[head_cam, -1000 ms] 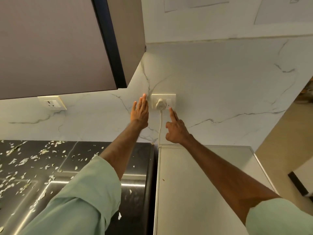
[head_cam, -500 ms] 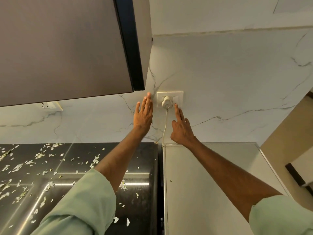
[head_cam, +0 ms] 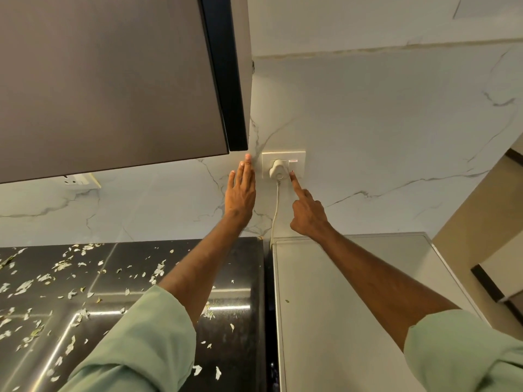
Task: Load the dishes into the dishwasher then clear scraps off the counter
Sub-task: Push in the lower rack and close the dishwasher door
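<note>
Nearest, leaf scraps lie strewn over the dark table on the left. Right of it stands a pale-topped appliance, I take it the dishwasher, with a cord running up to the plug. Farther off, the left hand lies flat on the marble wall, fingers straight, holding nothing. The right hand puts its forefinger on the switch, its other fingers curled and empty. Powering the dishwasher seems the step; next a firm press, then the scraps. Little differs from half a second ago: both hands have kept their places.
</note>
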Demonstrator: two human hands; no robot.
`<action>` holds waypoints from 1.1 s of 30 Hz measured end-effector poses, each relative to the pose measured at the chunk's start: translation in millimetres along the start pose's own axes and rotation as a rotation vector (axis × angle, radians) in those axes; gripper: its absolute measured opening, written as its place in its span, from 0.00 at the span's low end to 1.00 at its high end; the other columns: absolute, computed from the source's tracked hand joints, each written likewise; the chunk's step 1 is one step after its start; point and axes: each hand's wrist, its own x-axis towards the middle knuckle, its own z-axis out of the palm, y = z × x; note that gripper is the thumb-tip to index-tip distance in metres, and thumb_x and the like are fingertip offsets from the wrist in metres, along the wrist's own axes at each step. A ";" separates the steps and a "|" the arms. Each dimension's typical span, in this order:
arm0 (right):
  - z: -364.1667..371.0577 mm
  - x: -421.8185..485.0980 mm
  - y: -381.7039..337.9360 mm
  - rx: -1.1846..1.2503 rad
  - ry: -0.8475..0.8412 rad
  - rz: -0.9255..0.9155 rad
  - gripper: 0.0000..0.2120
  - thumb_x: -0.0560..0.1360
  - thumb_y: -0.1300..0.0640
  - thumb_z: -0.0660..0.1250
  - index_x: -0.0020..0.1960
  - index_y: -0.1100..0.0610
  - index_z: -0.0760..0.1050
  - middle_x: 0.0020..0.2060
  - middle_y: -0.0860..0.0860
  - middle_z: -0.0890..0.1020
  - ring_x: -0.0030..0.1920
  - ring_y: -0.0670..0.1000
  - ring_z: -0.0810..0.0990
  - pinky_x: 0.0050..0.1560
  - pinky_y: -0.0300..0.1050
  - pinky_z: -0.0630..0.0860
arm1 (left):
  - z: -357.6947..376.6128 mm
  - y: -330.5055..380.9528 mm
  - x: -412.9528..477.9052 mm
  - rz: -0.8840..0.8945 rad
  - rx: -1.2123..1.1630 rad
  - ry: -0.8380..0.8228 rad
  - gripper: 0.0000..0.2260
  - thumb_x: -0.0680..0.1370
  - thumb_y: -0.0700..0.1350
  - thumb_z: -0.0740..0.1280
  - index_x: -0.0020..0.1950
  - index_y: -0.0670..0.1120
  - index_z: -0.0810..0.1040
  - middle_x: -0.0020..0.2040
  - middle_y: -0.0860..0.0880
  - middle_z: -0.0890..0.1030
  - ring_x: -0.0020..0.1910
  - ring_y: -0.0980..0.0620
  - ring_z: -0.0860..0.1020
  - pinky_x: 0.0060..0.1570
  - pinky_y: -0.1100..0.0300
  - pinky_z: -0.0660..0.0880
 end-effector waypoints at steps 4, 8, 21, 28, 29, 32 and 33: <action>-1.7 2.2 4.4 0.067 0.003 -0.009 0.26 0.77 0.60 0.71 0.73 0.59 0.69 0.73 0.53 0.71 0.39 0.51 0.79 0.45 0.44 0.80 | -1.3 0.3 -0.5 -0.002 -0.010 -0.015 0.43 0.82 0.43 0.66 0.81 0.41 0.34 0.81 0.42 0.32 0.81 0.40 0.38 0.80 0.44 0.49; -7.2 2.1 8.3 0.076 -0.039 -0.008 0.19 0.77 0.63 0.69 0.67 0.64 0.73 0.75 0.56 0.69 0.47 0.53 0.82 0.49 0.45 0.80 | -4.8 0.8 -0.4 0.007 -0.014 -0.029 0.44 0.81 0.42 0.66 0.81 0.41 0.33 0.81 0.42 0.32 0.81 0.41 0.37 0.80 0.44 0.49; -16.0 -28.0 21.5 0.097 -0.046 0.007 0.13 0.77 0.64 0.69 0.61 0.64 0.77 0.78 0.55 0.66 0.53 0.55 0.83 0.47 0.41 0.75 | -35.8 -11.4 3.8 0.095 0.113 -0.186 0.46 0.79 0.43 0.70 0.82 0.42 0.37 0.81 0.41 0.34 0.81 0.39 0.40 0.79 0.39 0.47; -13.2 -70.2 38.0 0.137 -0.024 0.003 0.07 0.74 0.68 0.65 0.50 0.66 0.79 0.69 0.60 0.77 0.62 0.61 0.80 0.57 0.49 0.78 | -34.6 -23.5 -19.7 0.112 -0.025 -0.144 0.35 0.75 0.42 0.74 0.78 0.38 0.60 0.82 0.41 0.40 0.81 0.40 0.54 0.78 0.38 0.55; -11.7 -78.2 39.8 0.138 -0.024 0.017 0.06 0.73 0.68 0.64 0.48 0.65 0.78 0.61 0.60 0.81 0.57 0.61 0.82 0.52 0.48 0.78 | -32.2 -20.5 -27.0 0.111 -0.057 -0.133 0.30 0.76 0.41 0.73 0.74 0.38 0.65 0.83 0.40 0.44 0.80 0.40 0.57 0.77 0.39 0.56; -5.6 -104.8 43.3 0.139 -0.053 0.037 0.06 0.71 0.68 0.62 0.45 0.63 0.77 0.46 0.58 0.82 0.47 0.59 0.82 0.43 0.46 0.75 | -23.8 -5.2 -57.8 0.110 -0.190 -0.116 0.21 0.74 0.36 0.69 0.66 0.39 0.71 0.82 0.38 0.53 0.74 0.39 0.67 0.73 0.44 0.64; -2.0 -114.7 45.5 0.146 -0.061 0.041 0.06 0.71 0.67 0.62 0.45 0.62 0.77 0.46 0.57 0.82 0.47 0.59 0.82 0.44 0.46 0.75 | -21.6 1.9 -70.8 0.110 -0.228 -0.113 0.21 0.73 0.35 0.68 0.66 0.38 0.72 0.81 0.38 0.56 0.70 0.39 0.71 0.71 0.46 0.67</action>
